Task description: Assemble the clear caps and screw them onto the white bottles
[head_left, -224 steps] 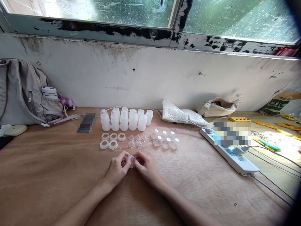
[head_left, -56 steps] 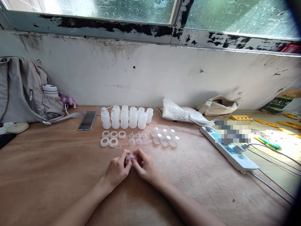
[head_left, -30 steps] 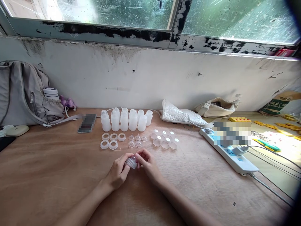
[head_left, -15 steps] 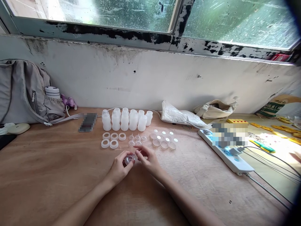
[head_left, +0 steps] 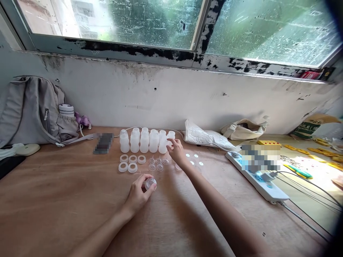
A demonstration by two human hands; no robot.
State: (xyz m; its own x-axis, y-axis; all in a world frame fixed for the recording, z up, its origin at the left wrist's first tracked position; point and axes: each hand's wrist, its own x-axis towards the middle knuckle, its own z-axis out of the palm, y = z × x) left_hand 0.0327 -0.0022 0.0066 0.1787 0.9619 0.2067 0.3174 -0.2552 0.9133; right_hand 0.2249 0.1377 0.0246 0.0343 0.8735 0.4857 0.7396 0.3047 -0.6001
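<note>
Near the middle of the wooden table, my left hand (head_left: 139, 192) holds a small clear round part (head_left: 150, 183) between thumb and fingers. My right hand (head_left: 176, 151) is stretched forward beside the rightmost white bottles (head_left: 163, 142), its fingers apart and nothing seen in them. Several frosted white bottles (head_left: 144, 141) stand in a cluster at the back. In front of them lie several white rings (head_left: 132, 167) and, to their right, several small clear parts (head_left: 159, 167). Clear discs and small white discs (head_left: 196, 156) are partly hidden by my right forearm.
A grey backpack (head_left: 32, 107) and a blurred dark phone (head_left: 103, 143) are on the left. A white package (head_left: 198, 132) and a cream bag (head_left: 245, 129) lie by the wall. A white power strip (head_left: 257, 176) with cables crosses the right side, near yellow items (head_left: 297, 171).
My right hand has moved away from my left hand, forward and right to the bottles. My left hand still holds the clear part. The view has tilted up slightly.
</note>
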